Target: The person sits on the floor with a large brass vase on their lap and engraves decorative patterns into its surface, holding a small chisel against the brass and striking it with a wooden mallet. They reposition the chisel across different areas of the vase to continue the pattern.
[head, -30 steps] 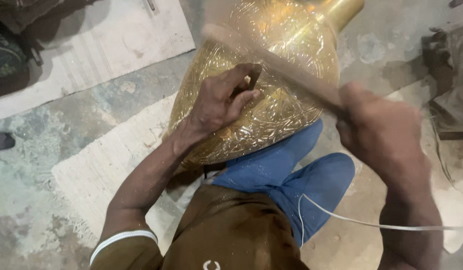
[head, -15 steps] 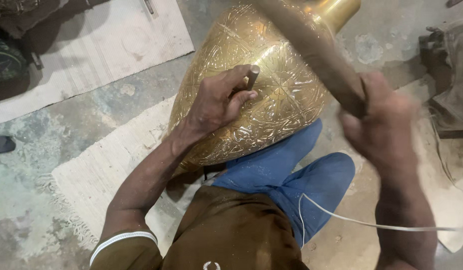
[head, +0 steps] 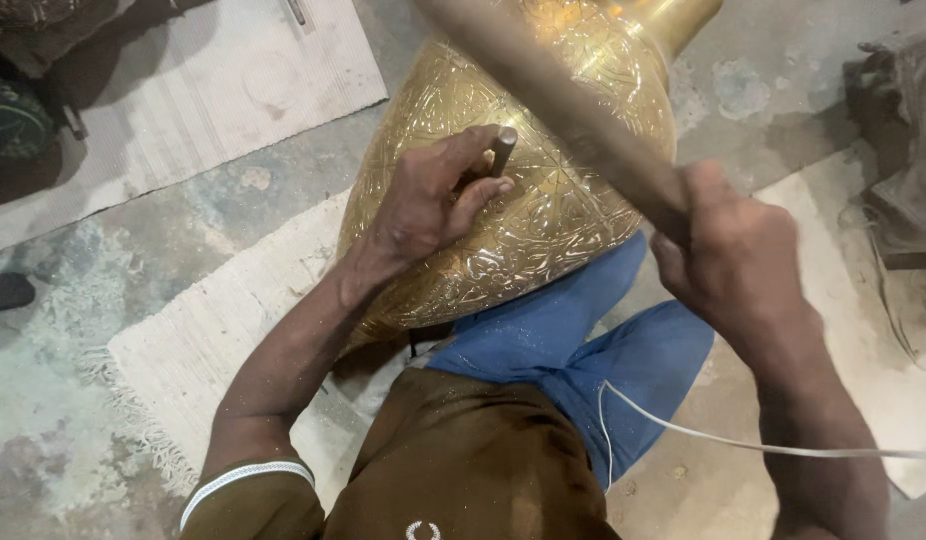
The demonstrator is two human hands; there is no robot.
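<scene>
The left hand (head: 428,205) pinches a small dark metal punch (head: 502,150) against the engraved brass vase (head: 543,220); right hand (head: 733,265) fingers grip a blurred wooden mallet handle (head: 553,100).

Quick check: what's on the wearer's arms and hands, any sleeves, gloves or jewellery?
Both hands bare: left hand, right hand, no gloves, rings or watch visible. Left arm has a short brown sleeve with a white-striped cuff. Right forearm is bare; no sleeve in view. A thin white cable crosses it.

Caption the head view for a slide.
Left hand steadies a punch on an engraved brass vase; right hand grips a wooden handle.
</scene>
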